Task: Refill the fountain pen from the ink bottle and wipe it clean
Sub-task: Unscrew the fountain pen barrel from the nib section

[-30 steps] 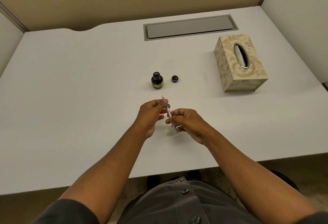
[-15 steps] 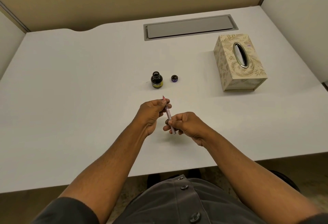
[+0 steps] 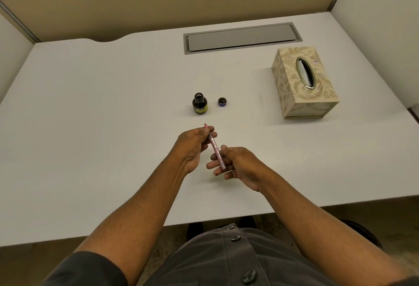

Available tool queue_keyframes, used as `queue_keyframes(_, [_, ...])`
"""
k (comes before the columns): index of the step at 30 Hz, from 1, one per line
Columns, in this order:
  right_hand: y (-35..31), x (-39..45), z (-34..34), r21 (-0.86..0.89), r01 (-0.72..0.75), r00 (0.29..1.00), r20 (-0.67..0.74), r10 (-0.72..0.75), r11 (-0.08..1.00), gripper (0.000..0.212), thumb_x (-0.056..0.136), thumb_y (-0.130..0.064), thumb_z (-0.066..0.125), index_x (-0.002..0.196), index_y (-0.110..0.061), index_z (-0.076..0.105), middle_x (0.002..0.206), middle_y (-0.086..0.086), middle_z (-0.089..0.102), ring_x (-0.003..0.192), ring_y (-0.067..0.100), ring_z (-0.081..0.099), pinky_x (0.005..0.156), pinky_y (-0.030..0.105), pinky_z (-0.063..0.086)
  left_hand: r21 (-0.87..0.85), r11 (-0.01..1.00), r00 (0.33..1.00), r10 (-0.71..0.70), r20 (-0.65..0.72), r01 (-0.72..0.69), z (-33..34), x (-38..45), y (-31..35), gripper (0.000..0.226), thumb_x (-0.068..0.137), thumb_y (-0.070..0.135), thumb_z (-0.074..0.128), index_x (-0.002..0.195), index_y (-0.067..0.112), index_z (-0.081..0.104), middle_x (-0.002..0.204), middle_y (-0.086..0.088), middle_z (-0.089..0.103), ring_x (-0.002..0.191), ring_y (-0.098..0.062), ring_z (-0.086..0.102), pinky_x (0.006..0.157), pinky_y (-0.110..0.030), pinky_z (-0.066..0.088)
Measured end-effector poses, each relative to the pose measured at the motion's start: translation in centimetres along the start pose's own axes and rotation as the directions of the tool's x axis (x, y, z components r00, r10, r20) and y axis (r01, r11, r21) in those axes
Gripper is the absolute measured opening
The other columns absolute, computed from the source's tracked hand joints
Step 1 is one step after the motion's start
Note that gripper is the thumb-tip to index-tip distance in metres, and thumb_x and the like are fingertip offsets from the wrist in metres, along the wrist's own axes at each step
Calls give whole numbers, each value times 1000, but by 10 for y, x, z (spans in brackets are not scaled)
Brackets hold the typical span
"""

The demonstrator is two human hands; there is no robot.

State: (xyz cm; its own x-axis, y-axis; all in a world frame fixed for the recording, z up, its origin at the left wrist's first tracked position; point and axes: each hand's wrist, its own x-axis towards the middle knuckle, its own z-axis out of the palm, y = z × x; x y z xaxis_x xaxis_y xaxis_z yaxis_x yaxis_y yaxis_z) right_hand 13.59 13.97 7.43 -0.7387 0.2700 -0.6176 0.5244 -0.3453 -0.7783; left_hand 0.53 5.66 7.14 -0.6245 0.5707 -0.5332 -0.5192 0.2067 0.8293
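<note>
On the white table [image 3: 90, 127], a patterned tissue box [image 3: 303, 83] sits at two o'clock. Left hand [image 3: 192, 147] pinches the fountain pen [image 3: 215, 147] near its nib; right hand [image 3: 240, 165] cradles its rear, fingers loosely curled. Open ink bottle [image 3: 200, 104] stands at twelve o'clock, its cap [image 3: 222, 101] just beside.
</note>
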Motion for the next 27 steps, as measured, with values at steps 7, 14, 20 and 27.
queue_keyframes(7, [5, 1, 3, 5, 24, 998, -60, -24, 1000, 39, 90, -41, 64, 110, -8, 60, 95, 6, 78, 79, 17, 70, 69, 30, 50, -11, 1000, 1000, -3, 6, 3, 1, -2, 0, 18, 97, 12, 50, 94, 13, 67, 91, -4, 70, 95, -17, 60, 93, -32, 42])
queue_keyframes(14, [2, -4, 6, 24, 10, 1000, -24, -9, 1000, 38, 102, -38, 41, 106, -11, 67, 99, 10, 76, 81, 18, 68, 67, 27, 48, 3, 1000, 1000, 8, -2, -8, 2, -3, -1, 18, 97, 12, 50, 94, 13, 68, 92, -4, 70, 96, -17, 61, 96, -33, 42])
queue_keyframes(20, [4, -4, 4, -29, 26, 995, -95, -29, 999, 30, 86, -43, 68, 92, -15, 62, 94, 4, 78, 77, 16, 67, 66, 30, 47, 5, 1000, 1000, -2, 11, 2, 2, -5, -2, 18, 97, 13, 50, 95, 14, 68, 92, -3, 71, 92, -15, 61, 86, -29, 42])
queue_keyframes(27, [3, -8, 4, 39, -11, 1000, -7, 12, 999, 39, 101, -38, 39, 109, -12, 68, 98, 8, 77, 77, 18, 65, 66, 29, 46, 4, 1000, 1000, 6, 1, -6, 2, -5, 0, 18, 97, 12, 50, 94, 13, 68, 90, -3, 70, 88, -13, 62, 85, -29, 42])
